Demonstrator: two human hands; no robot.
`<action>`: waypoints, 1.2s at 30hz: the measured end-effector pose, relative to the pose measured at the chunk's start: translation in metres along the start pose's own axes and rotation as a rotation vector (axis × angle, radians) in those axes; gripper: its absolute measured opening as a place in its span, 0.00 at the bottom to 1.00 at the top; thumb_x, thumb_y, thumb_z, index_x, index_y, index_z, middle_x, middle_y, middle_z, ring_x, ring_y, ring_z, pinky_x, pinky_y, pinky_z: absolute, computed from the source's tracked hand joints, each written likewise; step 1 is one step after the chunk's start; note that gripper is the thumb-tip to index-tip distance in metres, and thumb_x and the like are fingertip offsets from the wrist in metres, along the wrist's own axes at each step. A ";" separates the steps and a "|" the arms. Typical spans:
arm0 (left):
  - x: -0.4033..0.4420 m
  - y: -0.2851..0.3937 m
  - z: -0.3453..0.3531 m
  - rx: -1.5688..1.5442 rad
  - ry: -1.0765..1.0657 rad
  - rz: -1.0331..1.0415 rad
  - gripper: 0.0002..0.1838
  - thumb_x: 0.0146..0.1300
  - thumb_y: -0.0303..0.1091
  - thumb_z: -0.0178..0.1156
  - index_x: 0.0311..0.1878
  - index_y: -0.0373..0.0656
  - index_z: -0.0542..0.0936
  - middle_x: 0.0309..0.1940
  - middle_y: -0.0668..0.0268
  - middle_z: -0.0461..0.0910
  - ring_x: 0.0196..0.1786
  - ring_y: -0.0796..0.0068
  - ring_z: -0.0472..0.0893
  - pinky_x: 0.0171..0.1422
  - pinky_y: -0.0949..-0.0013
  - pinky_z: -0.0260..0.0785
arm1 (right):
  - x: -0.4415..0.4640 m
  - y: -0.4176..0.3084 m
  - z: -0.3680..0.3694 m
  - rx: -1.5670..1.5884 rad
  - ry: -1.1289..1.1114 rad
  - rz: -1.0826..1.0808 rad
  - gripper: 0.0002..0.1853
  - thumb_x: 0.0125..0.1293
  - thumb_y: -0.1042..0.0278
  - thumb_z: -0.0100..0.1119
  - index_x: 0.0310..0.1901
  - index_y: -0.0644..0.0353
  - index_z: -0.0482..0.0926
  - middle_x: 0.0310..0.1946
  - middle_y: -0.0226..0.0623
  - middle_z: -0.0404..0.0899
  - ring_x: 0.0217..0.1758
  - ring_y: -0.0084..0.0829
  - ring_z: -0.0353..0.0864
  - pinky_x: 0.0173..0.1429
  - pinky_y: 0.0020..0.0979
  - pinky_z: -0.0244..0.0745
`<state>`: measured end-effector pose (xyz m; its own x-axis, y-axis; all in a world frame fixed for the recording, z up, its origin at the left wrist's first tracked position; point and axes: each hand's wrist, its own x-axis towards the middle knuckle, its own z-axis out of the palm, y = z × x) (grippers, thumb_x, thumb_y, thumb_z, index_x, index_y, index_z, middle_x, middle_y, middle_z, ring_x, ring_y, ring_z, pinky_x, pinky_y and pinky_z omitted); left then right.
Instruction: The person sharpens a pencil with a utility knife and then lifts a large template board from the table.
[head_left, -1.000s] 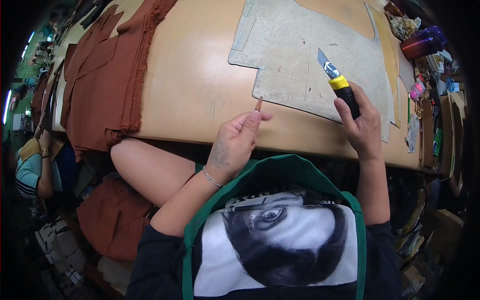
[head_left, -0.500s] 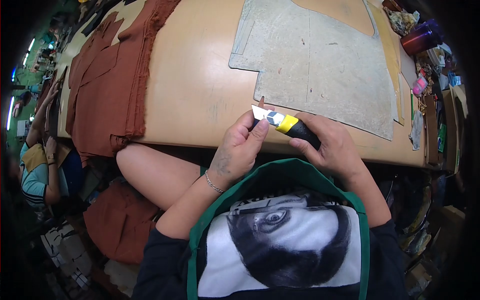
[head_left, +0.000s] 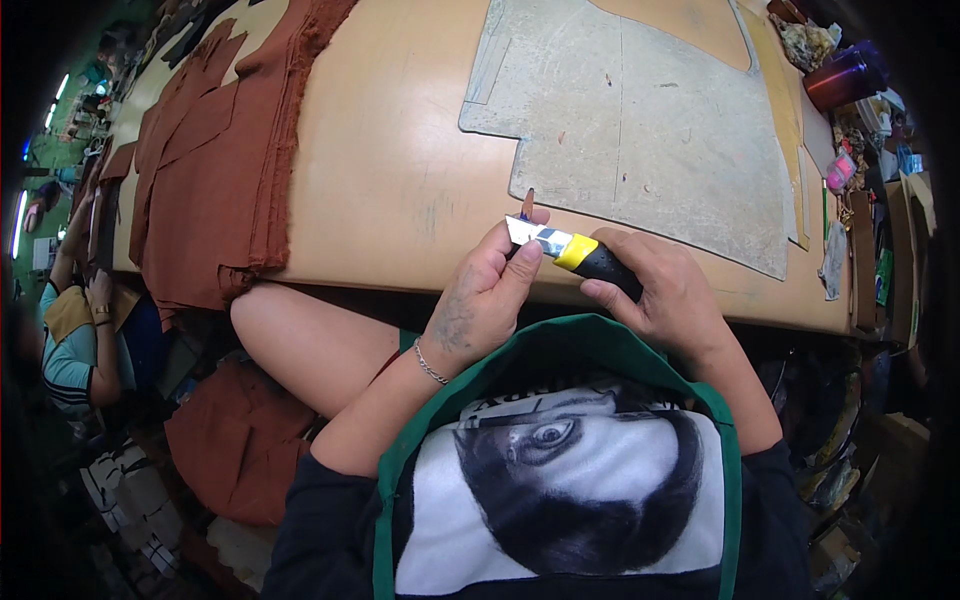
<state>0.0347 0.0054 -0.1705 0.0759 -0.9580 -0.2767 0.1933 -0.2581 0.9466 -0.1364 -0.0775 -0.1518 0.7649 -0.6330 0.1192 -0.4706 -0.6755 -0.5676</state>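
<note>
In the head view, my right hand (head_left: 650,280) is closed round the black grip of a utility knife (head_left: 572,248) with a yellow collar and a silver blade, which points left. My left hand (head_left: 490,285) is closed on a pencil (head_left: 527,206), whose brown wooden tip points up and away from me; most of its dark blue body is hidden by the fingers and the blade. The left thumb presses against the knife's metal front end. The blade crosses the pencil just below the bared wood. Both hands are over the table's near edge.
Just beyond my hands, a large grey pattern board (head_left: 600,130) lies on the tan table (head_left: 390,150). Stacked rust-brown cloth (head_left: 215,170) covers the left side. A dark purple mug (head_left: 845,75) and clutter line the right edge. A co-worker (head_left: 85,330) sits far left.
The blade and my left hand have shifted very slightly, and a little more of the pencil's tip shows above the blade. At far left, the co-worker's raised arm has come down.
</note>
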 end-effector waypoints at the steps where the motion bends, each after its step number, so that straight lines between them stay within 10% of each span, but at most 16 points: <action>1: 0.000 0.001 0.000 0.002 0.006 -0.003 0.18 0.66 0.37 0.42 0.56 0.41 0.64 0.20 0.79 0.59 0.18 0.93 0.55 0.20 0.87 0.47 | 0.000 0.000 0.000 -0.002 0.007 -0.002 0.19 0.51 0.54 0.58 0.39 0.60 0.71 0.22 0.43 0.72 0.27 0.43 0.74 0.32 0.37 0.68; 8: 0.001 0.000 0.002 0.077 0.083 0.028 0.14 0.65 0.37 0.44 0.43 0.34 0.71 0.31 0.68 0.74 0.37 0.84 0.68 0.45 0.78 0.62 | 0.001 0.000 -0.001 -0.107 0.053 -0.034 0.19 0.50 0.54 0.59 0.39 0.59 0.72 0.20 0.40 0.70 0.24 0.40 0.73 0.28 0.36 0.68; 22: 0.009 0.000 0.007 0.134 0.266 -0.013 0.18 0.63 0.43 0.49 0.30 0.35 0.77 0.16 0.76 0.65 0.22 0.89 0.61 0.24 0.80 0.55 | 0.012 0.009 -0.004 -0.301 0.213 -0.018 0.18 0.50 0.56 0.60 0.39 0.57 0.72 0.20 0.39 0.70 0.23 0.39 0.72 0.27 0.36 0.67; 26: -0.001 -0.014 0.005 0.123 0.164 -0.123 0.18 0.64 0.44 0.47 0.39 0.38 0.75 0.12 0.80 0.60 0.14 0.92 0.55 0.17 0.84 0.45 | 0.021 0.043 -0.035 -0.334 0.507 0.110 0.17 0.55 0.58 0.56 0.42 0.61 0.72 0.29 0.45 0.75 0.31 0.43 0.76 0.33 0.36 0.70; 36: 0.003 0.014 -0.010 -0.176 0.108 -0.017 0.21 0.65 0.36 0.43 0.56 0.31 0.63 0.24 0.74 0.64 0.21 0.90 0.62 0.24 0.86 0.56 | 0.007 0.022 -0.014 -0.076 0.221 0.143 0.21 0.53 0.56 0.57 0.43 0.62 0.72 0.31 0.48 0.75 0.34 0.45 0.76 0.38 0.36 0.70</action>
<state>0.0472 0.0005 -0.1601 0.1733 -0.9322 -0.3177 0.3628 -0.2394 0.9006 -0.1480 -0.1020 -0.1526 0.5778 -0.7853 0.2223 -0.6048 -0.5949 -0.5295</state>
